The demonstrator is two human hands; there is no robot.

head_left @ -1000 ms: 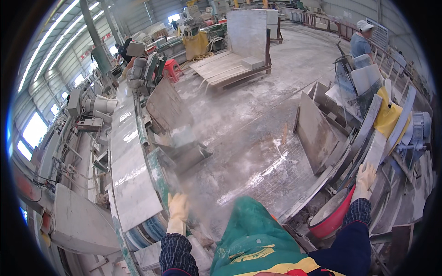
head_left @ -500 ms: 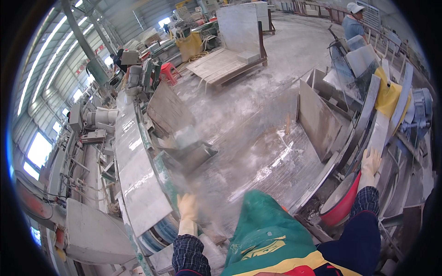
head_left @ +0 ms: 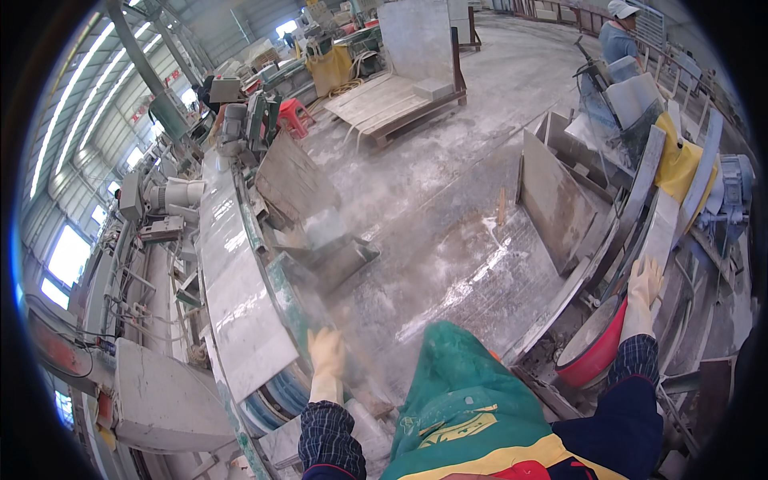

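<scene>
Both my hands wear cream rubber gloves. My left hand [head_left: 326,354] is beside the near end of a glossy pale stone slab [head_left: 244,316], at the green side edge of the left machine. Its fingers point forward and look slightly apart; I cannot tell whether they touch the edge. The slab lies along the machine bed, with blue-rimmed rollers [head_left: 290,392] showing beyond its near end. My right hand [head_left: 645,286] lies flat, fingers spread, on the near end of a narrow pale stone strip [head_left: 659,228] on the right machine. Neither hand grips anything.
A red-rimmed wheel [head_left: 594,352] sits beside my right forearm. Boards [head_left: 552,208] lean along the right machine, and a yellow cloth [head_left: 676,164] hangs over it. Ahead are a pallet [head_left: 384,102] and a red stool [head_left: 294,117]. A person in a cap [head_left: 620,36] stands far right.
The view has shifted slightly. My right hand's fingers show a little more spread on the strip. My left hand stays by the slab's near end, almost unmoved.
</scene>
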